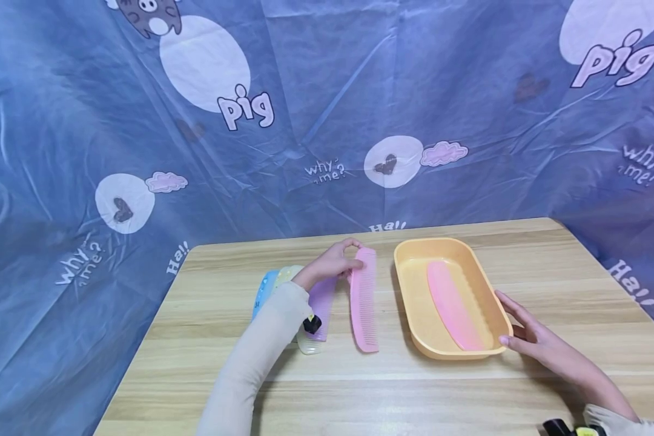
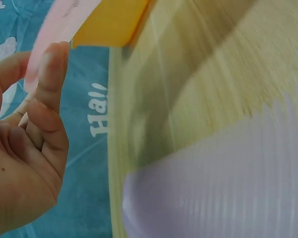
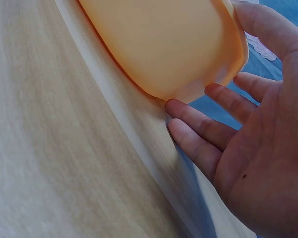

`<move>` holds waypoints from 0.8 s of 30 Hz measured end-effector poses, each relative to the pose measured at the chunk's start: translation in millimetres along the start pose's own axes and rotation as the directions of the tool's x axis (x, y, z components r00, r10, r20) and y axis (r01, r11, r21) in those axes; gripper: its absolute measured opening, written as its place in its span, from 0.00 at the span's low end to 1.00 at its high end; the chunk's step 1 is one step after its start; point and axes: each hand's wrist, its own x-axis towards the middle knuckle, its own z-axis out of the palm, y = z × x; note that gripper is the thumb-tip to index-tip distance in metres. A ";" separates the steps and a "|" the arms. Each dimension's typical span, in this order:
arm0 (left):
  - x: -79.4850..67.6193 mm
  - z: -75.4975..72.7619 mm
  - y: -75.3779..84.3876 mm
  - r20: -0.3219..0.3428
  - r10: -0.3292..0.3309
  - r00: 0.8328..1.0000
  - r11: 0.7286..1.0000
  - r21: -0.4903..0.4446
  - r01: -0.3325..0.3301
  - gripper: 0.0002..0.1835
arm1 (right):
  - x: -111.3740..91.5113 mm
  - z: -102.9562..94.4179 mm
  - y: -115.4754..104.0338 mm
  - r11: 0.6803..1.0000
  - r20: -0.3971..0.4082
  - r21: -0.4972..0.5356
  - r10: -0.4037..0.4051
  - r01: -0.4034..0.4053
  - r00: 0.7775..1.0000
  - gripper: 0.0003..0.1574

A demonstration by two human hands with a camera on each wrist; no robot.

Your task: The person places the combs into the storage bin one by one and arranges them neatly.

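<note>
My left hand (image 1: 335, 265) pinches a pink comb (image 1: 364, 309) near its far end, between thumb and fingers. In the left wrist view, the fingers (image 2: 50, 74) hold the comb (image 2: 59, 25) from its edge. Under that forearm lie a purple comb (image 1: 321, 303), a blue comb (image 1: 264, 290) and a pale yellow one (image 1: 286, 275), overlapping and partly hidden by the sleeve. At the right, my right hand (image 1: 539, 339) holds the side of an orange-yellow tray (image 1: 414, 321), thumb at the rim and fingers against the outer wall. Another pink comb (image 1: 449, 303) lies inside the tray.
A light wooden table (image 1: 360, 393) carries everything. Behind it hangs a blue cloth (image 1: 316, 169) printed with pigs and words, meeting the table's back edge. Dark devices are strapped at both wrists.
</note>
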 end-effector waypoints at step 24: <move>6.1 16.9 44.9 -0.111 0.113 0.987 0.967 -0.217 -0.135 0.23 | -0.2 1.8 1.9 1.000 -0.010 -0.005 -0.011 0.011 1.000 0.50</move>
